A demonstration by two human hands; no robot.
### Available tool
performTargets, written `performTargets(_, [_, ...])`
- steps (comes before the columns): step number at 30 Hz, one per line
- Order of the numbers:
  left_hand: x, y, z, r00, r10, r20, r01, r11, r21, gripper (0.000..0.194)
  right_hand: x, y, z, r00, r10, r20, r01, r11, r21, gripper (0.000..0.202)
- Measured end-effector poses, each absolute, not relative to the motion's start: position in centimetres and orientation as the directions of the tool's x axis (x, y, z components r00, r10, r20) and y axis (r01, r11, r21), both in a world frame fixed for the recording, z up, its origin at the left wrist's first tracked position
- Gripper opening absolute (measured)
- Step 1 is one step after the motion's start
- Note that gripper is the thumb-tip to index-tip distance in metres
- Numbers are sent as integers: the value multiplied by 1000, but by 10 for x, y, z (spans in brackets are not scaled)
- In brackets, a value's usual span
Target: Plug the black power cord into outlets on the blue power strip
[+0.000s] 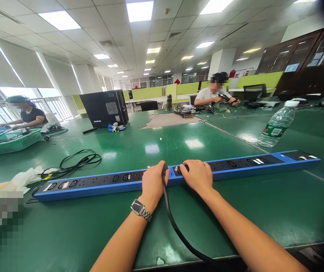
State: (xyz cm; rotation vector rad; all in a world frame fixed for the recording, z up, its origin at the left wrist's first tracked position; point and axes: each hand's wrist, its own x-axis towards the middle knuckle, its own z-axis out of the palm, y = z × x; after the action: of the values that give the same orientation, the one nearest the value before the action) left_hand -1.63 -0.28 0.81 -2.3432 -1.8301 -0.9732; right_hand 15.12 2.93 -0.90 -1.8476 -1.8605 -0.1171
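A long blue power strip (99,184) with black socket panels lies across the green table in front of me. My left hand (152,181), with a watch at the wrist, is closed around the plug end of a thick black power cable (169,217), right at the middle of the strip. From there the cable runs down past the table's near edge. Just to the right, my right hand (198,174) is curled over the strip and grips it. The sockets under both hands are hidden, and I cannot tell whether the plug sits in one.
Coiled black cable (79,162) lies beyond the strip's left end. A plastic bottle (278,124) stands at right. A black computer case (105,108) and a green basket (14,142) are farther back. Two people sit across the table, one left, one right.
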Motion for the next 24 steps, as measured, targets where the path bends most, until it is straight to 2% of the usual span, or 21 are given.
performTargets(6, [-2,1,2,123,879,461,868,-321,379,22,151,29,-10,55,908,416,959,68,-277,32])
performTargets(16, [-3,-2,-5,169,854,491,883,-353,310,26,151,30,-13,45,902,429,964,74,-257,33])
performTargets(24, [-3,-1,-13,94,850,518,820,-361,444,29,149,28,-11,35,906,422,968,74,-239,34])
